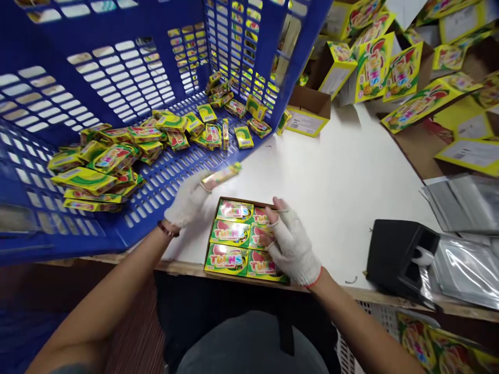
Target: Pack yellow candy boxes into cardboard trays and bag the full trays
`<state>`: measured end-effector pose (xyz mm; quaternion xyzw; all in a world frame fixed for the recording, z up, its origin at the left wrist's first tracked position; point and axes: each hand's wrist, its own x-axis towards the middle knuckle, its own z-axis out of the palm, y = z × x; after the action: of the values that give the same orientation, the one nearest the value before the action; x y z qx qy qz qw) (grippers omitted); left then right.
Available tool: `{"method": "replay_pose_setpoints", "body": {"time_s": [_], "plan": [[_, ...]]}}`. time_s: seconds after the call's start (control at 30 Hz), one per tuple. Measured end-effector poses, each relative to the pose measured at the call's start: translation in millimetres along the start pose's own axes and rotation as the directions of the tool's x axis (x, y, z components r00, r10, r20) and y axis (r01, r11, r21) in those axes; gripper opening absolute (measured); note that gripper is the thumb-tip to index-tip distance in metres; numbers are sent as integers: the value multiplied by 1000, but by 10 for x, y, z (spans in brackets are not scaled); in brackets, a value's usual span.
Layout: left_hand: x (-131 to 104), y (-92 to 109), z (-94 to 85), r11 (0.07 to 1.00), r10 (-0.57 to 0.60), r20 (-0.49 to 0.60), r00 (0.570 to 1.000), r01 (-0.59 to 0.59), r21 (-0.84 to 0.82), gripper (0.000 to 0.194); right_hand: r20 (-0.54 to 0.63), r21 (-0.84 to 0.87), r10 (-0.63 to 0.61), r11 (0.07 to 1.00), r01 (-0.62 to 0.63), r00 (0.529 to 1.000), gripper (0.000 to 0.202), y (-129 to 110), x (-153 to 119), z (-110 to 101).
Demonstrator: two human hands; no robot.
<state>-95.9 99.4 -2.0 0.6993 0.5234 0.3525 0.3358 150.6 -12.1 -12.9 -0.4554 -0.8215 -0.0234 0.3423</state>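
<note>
In the head view, my left hand (189, 200), in a white glove with bare fingertips, is closed around a small yellow and green candy box (222, 177), slightly blurred. This hand is above the basket's near edge, left of an open display carton (208, 244). Two columns of small TWINS boxes (230, 234) lie face up in the carton. My right hand (290, 239), gloved the same way, lies over the carton's right side with fingers spread. It touches the boxes there and partly hides the right column.
A large blue basket (156, 174) tilts open at left, holding many loose candy boxes (113, 158). Opened display cartons (374, 67) are heaped at back right on the white table (331, 171). At right are a black tape dispenser (397, 259) and clear plastic sleeves (468, 265).
</note>
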Motion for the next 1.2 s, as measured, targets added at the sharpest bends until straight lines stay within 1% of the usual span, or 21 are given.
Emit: {"method": "replay_pose_setpoints", "body": {"time_s": [0.03,0.07,0.1,0.13,0.17,0.2,0.23,0.27,0.33,0.4,0.43,0.53,0.63,0.73,0.83,0.9,0.97,1.03,1.1,1.13,1.2], "plan": [[-132,165,38,999,29,57,998,-27,-25,43,-46,-15,-33,999,32,998,68,12,81,-42],[-242,320,78,996,75,162,984,-67,-50,44,-64,-32,-70,997,68,995,64,26,174,-81],[-328,454,122,991,127,245,961,-114,-65,44,-45,-43,-98,994,96,994,56,45,267,-115],[-387,555,168,987,160,298,941,-147,-66,44,10,-46,-108,993,109,994,46,73,353,-143],[-420,618,212,983,183,325,928,-181,-36,45,86,-40,-95,994,99,992,39,111,422,-163],[-433,643,252,975,198,323,925,-219,28,46,167,-30,-55,998,61,984,35,158,470,-177],[-431,634,288,959,210,308,928,-257,121,48,233,-26,13,1000,-7,972,35,212,494,-184],[-422,599,317,926,221,294,930,-294,236,50,270,-29,96,995,-91,958,35,267,496,-184],[-406,491,360,817,238,308,921,-362,450,53,284,-45,240,971,-237,929,35,352,459,-171],[-411,388,388,723,227,357,906,-402,562,52,320,-72,300,954,-293,899,29,371,416,-140],[-421,351,399,701,218,374,901,-411,582,52,355,-94,304,952,-290,884,25,358,407,-118],[-453,299,421,703,230,381,896,-424,571,48,417,-168,309,950,-262,855,21,288,430,-37],[-459,294,436,728,249,362,899,-420,543,47,389,-189,337,940,-284,857,22,275,469,44],[-445,293,443,751,253,353,901,-413,515,47,355,-160,387,922,-352,851,23,284,474,100],[-428,295,440,771,254,346,903,-405,491,45,310,-121,445,895,-429,840,21,237,452,112],[-417,297,436,784,258,343,903,-403,472,43,272,-86,460,886,-455,845,22,202,435,92],[-407,293,435,793,264,342,902,-405,455,42,250,-4,454,883,-468,855,27,203,427,58],[-397,282,437,792,268,343,900,-408,453,43,263,92,435,877,-471,861,36,246,429,29],[-389,265,441,787,271,346,898,-413,459,44,309,117,397,886,-449,864,43,295,433,28],[-387,257,442,785,271,348,898,-415,460,44,340,85,375,901,-426,862,44,307,429,40],[-389,252,440,783,267,356,896,-417,462,44,394,-60,369,924,-377,842,41,288,400,87]]}}
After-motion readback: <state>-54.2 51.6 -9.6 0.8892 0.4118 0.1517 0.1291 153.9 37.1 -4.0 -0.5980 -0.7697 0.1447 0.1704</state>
